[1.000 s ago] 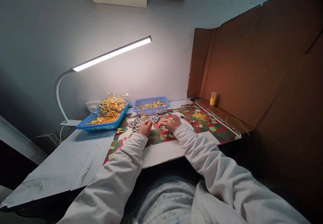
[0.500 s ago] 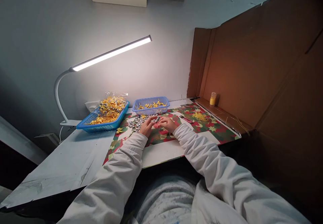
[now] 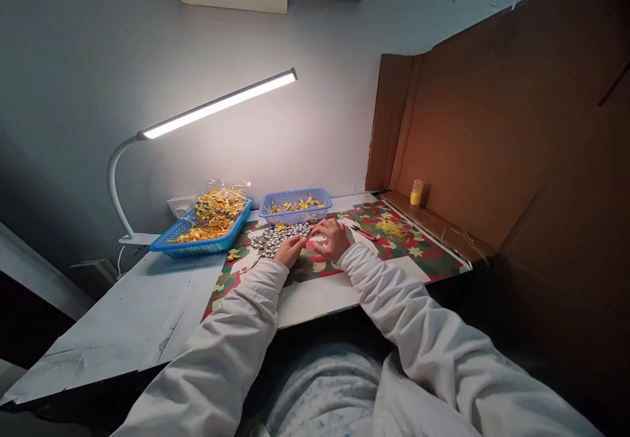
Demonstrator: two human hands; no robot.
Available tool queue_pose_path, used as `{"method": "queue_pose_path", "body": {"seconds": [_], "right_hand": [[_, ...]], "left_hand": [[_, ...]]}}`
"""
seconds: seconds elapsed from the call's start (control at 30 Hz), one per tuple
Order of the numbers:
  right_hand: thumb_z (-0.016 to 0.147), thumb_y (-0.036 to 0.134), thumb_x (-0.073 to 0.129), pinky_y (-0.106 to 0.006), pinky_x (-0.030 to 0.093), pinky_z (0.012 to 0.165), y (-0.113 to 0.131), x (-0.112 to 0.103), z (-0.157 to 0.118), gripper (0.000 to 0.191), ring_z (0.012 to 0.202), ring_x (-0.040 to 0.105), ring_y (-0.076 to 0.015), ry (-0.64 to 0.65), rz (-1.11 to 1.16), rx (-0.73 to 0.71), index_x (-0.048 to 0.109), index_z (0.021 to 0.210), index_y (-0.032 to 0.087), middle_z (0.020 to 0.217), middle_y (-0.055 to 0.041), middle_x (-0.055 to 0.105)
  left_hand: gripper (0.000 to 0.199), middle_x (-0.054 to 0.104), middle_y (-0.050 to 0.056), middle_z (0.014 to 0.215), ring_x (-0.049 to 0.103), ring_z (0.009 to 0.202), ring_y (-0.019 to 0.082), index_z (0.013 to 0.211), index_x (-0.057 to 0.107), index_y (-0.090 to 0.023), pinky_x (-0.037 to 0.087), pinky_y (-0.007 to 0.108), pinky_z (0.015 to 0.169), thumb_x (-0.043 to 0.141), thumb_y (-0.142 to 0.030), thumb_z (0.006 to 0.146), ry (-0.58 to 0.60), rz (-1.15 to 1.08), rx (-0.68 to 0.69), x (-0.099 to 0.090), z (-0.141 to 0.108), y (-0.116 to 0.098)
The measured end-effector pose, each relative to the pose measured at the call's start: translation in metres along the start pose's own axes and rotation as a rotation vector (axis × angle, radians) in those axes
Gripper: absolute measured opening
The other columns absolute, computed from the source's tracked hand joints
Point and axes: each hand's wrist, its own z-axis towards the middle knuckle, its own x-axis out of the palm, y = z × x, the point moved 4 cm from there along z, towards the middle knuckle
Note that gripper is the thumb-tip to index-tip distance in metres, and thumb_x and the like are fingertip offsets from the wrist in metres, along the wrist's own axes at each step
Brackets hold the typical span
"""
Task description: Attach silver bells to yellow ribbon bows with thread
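My left hand (image 3: 290, 251) is closed in a pinch over the camouflage-patterned mat (image 3: 315, 268), at the near edge of a pile of silver beads (image 3: 272, 240); what its fingertips hold is too small to make out. Just to its right, my right hand (image 3: 333, 240) has its fingers curved and thumb apart, the fingertips pointing at the left hand. Whether something thin lies between the right fingertips cannot be made out. A yellow ribbon-like piece (image 3: 233, 254) rests left of the beads.
Behind the beads stands a blue-violet basket (image 3: 295, 216) of yellow pieces. A bright blue basket (image 3: 197, 248), heaped with yellow pieces, is at left beside the lamp (image 3: 221, 104). Pink-handled snips (image 3: 365, 233), yellow threads (image 3: 391, 227) and a yellow-filled bottle (image 3: 416, 193) are at right.
My left fingers have drawn together into a pinch, uncovering more beads. My right hand has risen slightly, with its fingers spread wider from the thumb.
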Motion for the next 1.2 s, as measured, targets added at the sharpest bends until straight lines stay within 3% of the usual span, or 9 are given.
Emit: {"method": "queue_pose_path", "body": {"seconds": [0.2,0.47,0.83,1.2], "right_hand": [[0.068,0.017,0.062,-0.036,0.029,0.084,-0.003,-0.006,0.002,0.008,0.092,0.050,-0.0210,-0.054,0.034,0.128,0.063,0.075,0.019,0.089,-0.0026,0.062],[0.067,0.021,0.072,-0.040,0.029,0.085,-0.002,0.020,-0.002,0.008,0.100,0.051,-0.0246,0.261,0.111,0.141,0.068,0.074,0.021,0.093,-0.0023,0.065],[0.072,0.038,0.074,-0.037,0.037,0.085,-0.007,0.023,0.001,0.018,0.095,0.055,-0.0222,0.152,0.243,0.032,0.070,0.076,0.021,0.089,-0.0044,0.066],[0.073,0.027,0.073,-0.037,0.039,0.085,-0.009,0.026,0.001,0.008,0.093,0.057,-0.0217,0.165,0.247,0.051,0.071,0.070,0.020,0.086,-0.0049,0.069]], "left_hand": [[0.038,0.030,-0.010,0.045,0.024,0.040,0.006,0.060,0.043,-0.020,0.016,0.022,0.043,0.067,-0.049,0.065,-0.029,-0.296,-0.100,0.001,0.003,0.004],[0.040,0.025,-0.011,0.045,0.020,0.041,0.005,0.062,0.042,-0.020,0.019,0.021,0.042,0.068,-0.050,0.066,-0.015,-0.470,-0.134,0.000,0.004,0.001],[0.042,0.027,-0.010,0.045,0.023,0.041,0.005,0.061,0.041,-0.019,0.023,0.019,0.043,0.072,-0.047,0.066,0.032,-0.563,-0.161,0.002,0.003,-0.001],[0.045,0.026,-0.010,0.045,0.022,0.041,0.004,0.059,0.038,-0.019,0.020,0.019,0.043,0.073,-0.047,0.065,0.036,-0.579,-0.135,0.000,0.005,0.000]]}}
